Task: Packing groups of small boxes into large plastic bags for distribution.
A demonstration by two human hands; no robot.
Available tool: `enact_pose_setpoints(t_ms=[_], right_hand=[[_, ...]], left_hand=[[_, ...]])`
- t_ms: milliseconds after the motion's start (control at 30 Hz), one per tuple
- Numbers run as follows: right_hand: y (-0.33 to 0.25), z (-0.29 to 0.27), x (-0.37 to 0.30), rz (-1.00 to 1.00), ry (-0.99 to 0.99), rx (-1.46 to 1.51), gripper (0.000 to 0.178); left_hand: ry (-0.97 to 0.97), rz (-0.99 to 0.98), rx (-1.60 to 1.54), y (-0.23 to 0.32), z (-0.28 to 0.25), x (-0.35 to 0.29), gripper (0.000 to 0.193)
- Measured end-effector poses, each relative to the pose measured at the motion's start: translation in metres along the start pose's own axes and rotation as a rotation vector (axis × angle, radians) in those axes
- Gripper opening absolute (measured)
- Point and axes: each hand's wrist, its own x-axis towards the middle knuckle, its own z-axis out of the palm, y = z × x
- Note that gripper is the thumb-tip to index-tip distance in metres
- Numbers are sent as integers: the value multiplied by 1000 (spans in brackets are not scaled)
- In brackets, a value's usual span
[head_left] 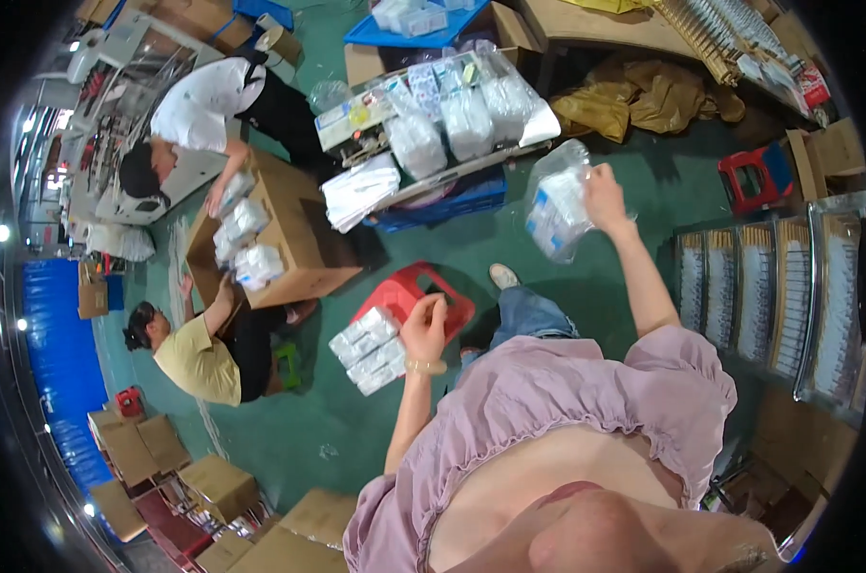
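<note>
Pinching a clear bag's [554, 208] edge, the right hand [605, 199] has open floor [597, 285] alongside, the left hand [423, 332] curled near a stool [455, 307]

No readable text, blue marks [540, 201] in clear bag [559, 215], illegibly blurred

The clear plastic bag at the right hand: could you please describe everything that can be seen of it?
The clear plastic bag looks thin, soft and shiny, with a crumpled, irregular outline. Whitish contents with bright blue patches show through it; what they are exactly cannot be told. The right hand grips it at its upper right side, and it seems to hang above the green floor, just right of the packet-laden table in the picture. Nothing else clearly touches it.
</note>
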Motion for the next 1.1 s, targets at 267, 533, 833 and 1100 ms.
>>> enact_pose_setpoints(t_ms=[267, 533, 833, 1100], right_hand=[[85, 45, 190, -27, 39, -180, 16], [88, 93, 291, 23, -184, -168, 26], [53, 44, 281, 33, -33, -423, 69], [-68, 36, 205, -655, 537, 170, 25]], left_hand=[[92, -148, 84, -14, 20, 28, 17], [182, -261, 76, -13, 33, 51, 15], [226, -249, 130, -9, 45, 67, 16], [412, -320, 312, -51, 13, 52, 21]])
